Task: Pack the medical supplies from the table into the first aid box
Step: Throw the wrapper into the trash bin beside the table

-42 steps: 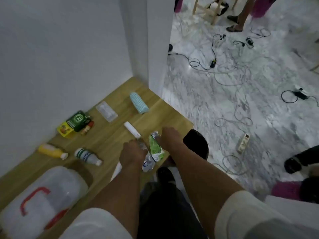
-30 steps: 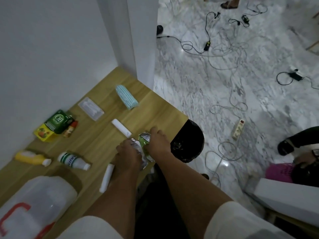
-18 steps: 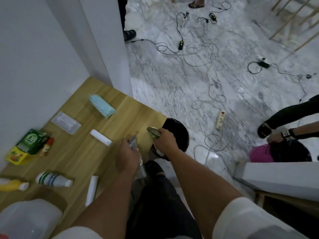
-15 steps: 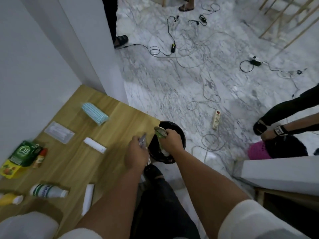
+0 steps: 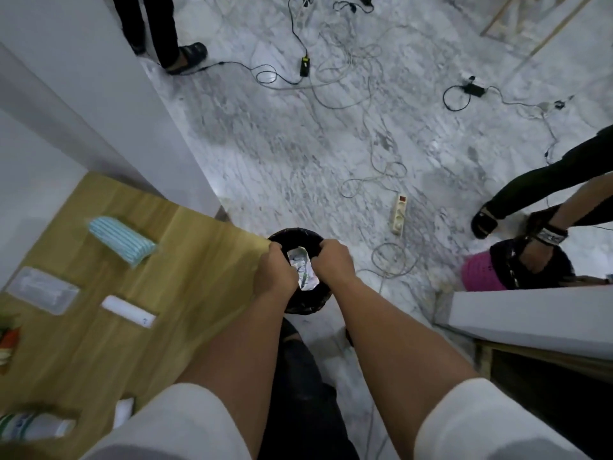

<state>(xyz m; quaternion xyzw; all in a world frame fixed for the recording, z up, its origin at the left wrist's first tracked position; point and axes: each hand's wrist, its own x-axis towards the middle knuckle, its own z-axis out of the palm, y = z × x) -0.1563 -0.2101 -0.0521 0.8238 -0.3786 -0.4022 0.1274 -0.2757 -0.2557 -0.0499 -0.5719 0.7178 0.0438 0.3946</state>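
Over a black bin [image 5: 311,235] at the table's right corner, my left hand [image 5: 275,275] and my right hand [image 5: 333,260] are held close together, both with curled fingers on a crumpled silver wrapper [image 5: 301,267]. On the wooden table [image 5: 185,280] lie a blue-striped pack [image 5: 121,240], a clear flat packet [image 5: 43,290], a white tube [image 5: 128,312], a white roll [image 5: 124,410] and a white bottle with green print [image 5: 33,426]. The first aid box is out of view.
A white wall corner [image 5: 99,111] borders the table at the back. On the marble floor lie loose cables and a power strip [image 5: 399,214]. Other people's legs stand at the top left [image 5: 172,34] and right [image 5: 530,187]. A pink basket [image 5: 481,272] and a white ledge [image 5: 530,317] are at the right.
Both hands have carried the torn wrapper pieces off the table's front edge to over the black bin. My view has swung right, so the first aid box has left the frame.
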